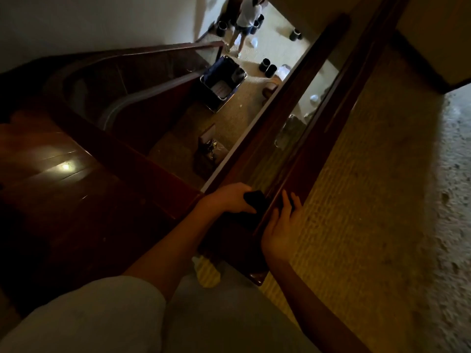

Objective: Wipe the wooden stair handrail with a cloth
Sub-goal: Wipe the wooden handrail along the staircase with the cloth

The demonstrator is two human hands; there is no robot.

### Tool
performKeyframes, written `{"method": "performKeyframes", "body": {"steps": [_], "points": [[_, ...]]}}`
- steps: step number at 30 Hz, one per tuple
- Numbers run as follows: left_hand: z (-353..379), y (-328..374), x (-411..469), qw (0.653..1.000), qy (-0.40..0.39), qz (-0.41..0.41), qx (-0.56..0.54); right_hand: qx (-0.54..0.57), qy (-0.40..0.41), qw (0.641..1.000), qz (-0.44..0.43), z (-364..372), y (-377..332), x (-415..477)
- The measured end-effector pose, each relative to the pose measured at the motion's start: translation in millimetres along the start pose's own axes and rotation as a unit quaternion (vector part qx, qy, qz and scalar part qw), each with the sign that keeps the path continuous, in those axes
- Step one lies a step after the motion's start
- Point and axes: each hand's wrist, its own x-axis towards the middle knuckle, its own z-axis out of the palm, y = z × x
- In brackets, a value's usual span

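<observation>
My left hand (pixel 230 198) curled tight round dark cloth (pixel 254 200) on handrail (pixel 277 115); right hand (pixel 283 222) flat alongside, holds nothing. I'd press evenly, slide cloth along grain.

L sleeve (pixel 96 312): pale grey, loose, short | R forearm (pixel 303 299): bare

Left hand (pixel 228 200) grips dark cloth (pixel 254 201) on handrail (pixel 283 110).
Handrail runs toward 1 o'clock; right hand (pixel 281 225) rests flat-fingered at cloth's 3 o'clock.
</observation>
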Motion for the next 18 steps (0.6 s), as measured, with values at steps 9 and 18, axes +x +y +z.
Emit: {"method": "performKeyframes", "body": {"steps": [9, 18], "points": [[9.4, 1.2, 10.8, 0.989, 0.033, -0.053, 0.131, -0.089, -0.001, 0.996, -0.013, -0.2, 7.7, -0.1], [31.5, 14.4, 18.5, 0.97, 0.238, 0.002, -0.057, -0.056, 0.001, 0.998, 0.007, 3.7, 9.4, 1.2]]}}
